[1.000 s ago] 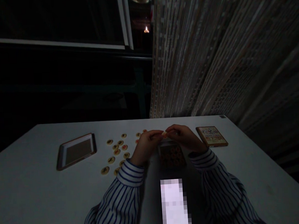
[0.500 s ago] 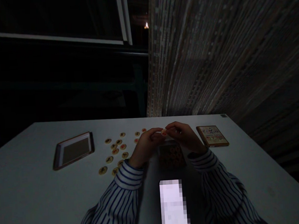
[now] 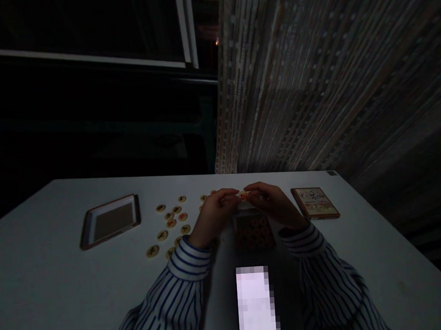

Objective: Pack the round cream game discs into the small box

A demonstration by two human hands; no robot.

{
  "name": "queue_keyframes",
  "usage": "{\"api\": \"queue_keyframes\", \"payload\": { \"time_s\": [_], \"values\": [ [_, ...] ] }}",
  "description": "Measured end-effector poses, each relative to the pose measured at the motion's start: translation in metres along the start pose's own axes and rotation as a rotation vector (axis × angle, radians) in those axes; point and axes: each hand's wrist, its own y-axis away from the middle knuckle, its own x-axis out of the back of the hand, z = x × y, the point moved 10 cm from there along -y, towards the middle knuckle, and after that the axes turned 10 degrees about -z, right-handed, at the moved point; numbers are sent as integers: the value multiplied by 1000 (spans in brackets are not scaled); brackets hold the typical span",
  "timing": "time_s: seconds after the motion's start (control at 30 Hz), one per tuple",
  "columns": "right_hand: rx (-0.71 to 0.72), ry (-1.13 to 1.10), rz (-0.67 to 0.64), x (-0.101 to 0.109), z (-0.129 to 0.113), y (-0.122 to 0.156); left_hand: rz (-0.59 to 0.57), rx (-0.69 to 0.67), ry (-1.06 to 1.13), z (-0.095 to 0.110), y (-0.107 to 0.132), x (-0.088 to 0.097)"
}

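Note:
Between the fingertips of my left hand (image 3: 216,212) and my right hand (image 3: 272,202) is a round Chinese chess piece (image 3: 243,196) with a red character. Both hands are closed on it, one from each side. Just below them sits a dark open box (image 3: 242,218) with several chess pieces (image 3: 255,235) lying in it, deep in shadow. More pieces (image 3: 162,235), marked in black or red, lie scattered on the table left of my left hand. My left hand and sleeve hide part of that group.
On the left of the white table (image 3: 64,294) lies an open, shallow tray-like lid (image 3: 83,234). A flat box with a printed top (image 3: 314,202) lies on the right. A lit, pixelated phone-like rectangle (image 3: 256,304) is at the near edge. A string curtain (image 3: 275,82) hangs behind.
The hands stay together on the piece, which has turned slightly between the fingertips. The view has shifted a little; the things on the table have not moved.

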Motion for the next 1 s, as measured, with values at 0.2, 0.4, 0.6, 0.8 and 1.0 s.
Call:
{"api": "queue_keyframes", "payload": {
  "time_s": [0.2,0.4,0.6,0.8,1.0],
  "values": [
    [29,37,-27,-4,-1,0,-76,13,27,-2,-1,-8],
    [36,49,-50,-6,2,0,-45,15,10,1,0,-5],
    [5,42,-45,-4,3,0,-43,6,-86,8,1,-3],
    [10,41,-35,-2,2,0,-53,-55,-205,20,3,-3],
    [21,40,-14,-2,0,0,-51,-50,-124,11,2,-2]
  ]
}}
